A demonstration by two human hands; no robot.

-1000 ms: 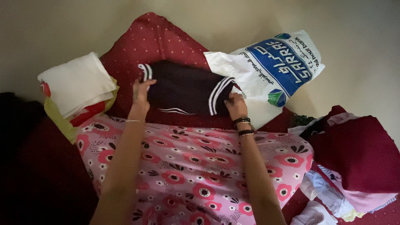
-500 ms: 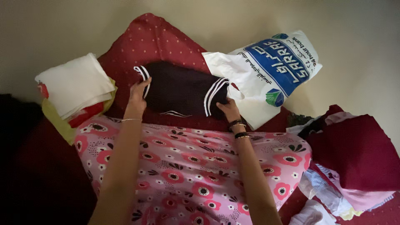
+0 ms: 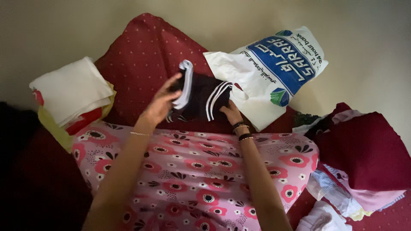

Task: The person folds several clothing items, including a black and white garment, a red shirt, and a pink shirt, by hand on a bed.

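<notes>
A dark garment with white stripes lies on a red dotted cloth, just past my lap in pink flowered fabric. My left hand grips the garment's left striped edge and lifts it up and over toward the right. My right hand, with bracelets on the wrist, presses down on the garment's right striped end.
A white plastic bag with a blue panel lies right of the garment. Folded white and coloured cloths are stacked at the left. A heap of clothes under a dark red piece sits at the right.
My left hand has lifted the garment's left end and swung it rightward, folding it over. My right hand stayed on the right end.
</notes>
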